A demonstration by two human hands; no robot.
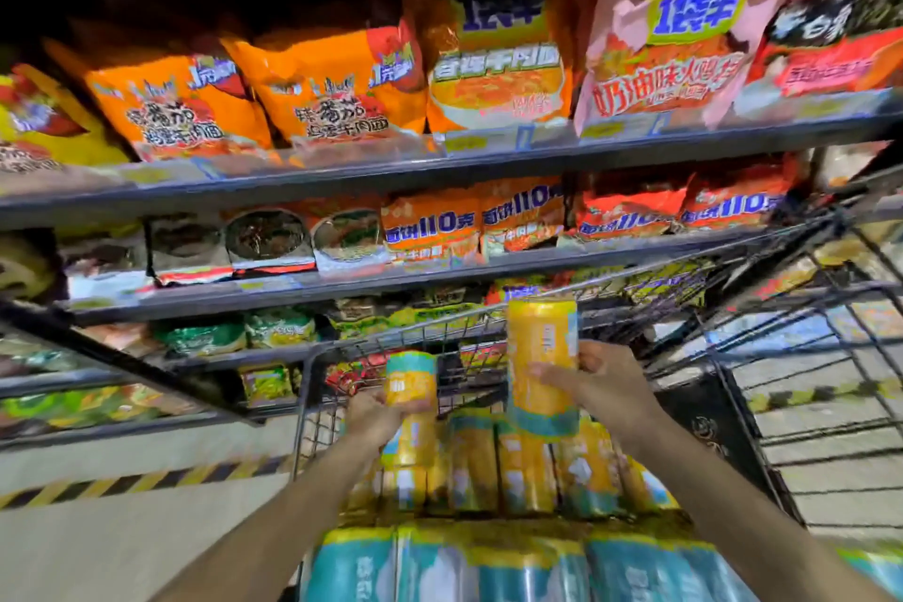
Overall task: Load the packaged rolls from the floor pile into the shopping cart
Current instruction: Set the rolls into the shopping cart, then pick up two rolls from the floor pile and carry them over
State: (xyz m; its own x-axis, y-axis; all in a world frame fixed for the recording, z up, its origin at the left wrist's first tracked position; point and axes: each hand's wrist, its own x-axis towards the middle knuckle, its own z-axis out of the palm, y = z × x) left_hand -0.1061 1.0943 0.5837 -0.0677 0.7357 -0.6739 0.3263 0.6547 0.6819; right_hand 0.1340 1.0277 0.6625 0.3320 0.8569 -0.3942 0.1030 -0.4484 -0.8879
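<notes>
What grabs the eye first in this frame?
Two yellow-and-teal rolls are held upright mid-frame: the higher roll in the right grip, the lower roll in the left grip, both over the wire cart. Beneath them a row of matching rolls stands packed in the cart. Behind, bright orange noodle bags crowd the top shelf.
</notes>
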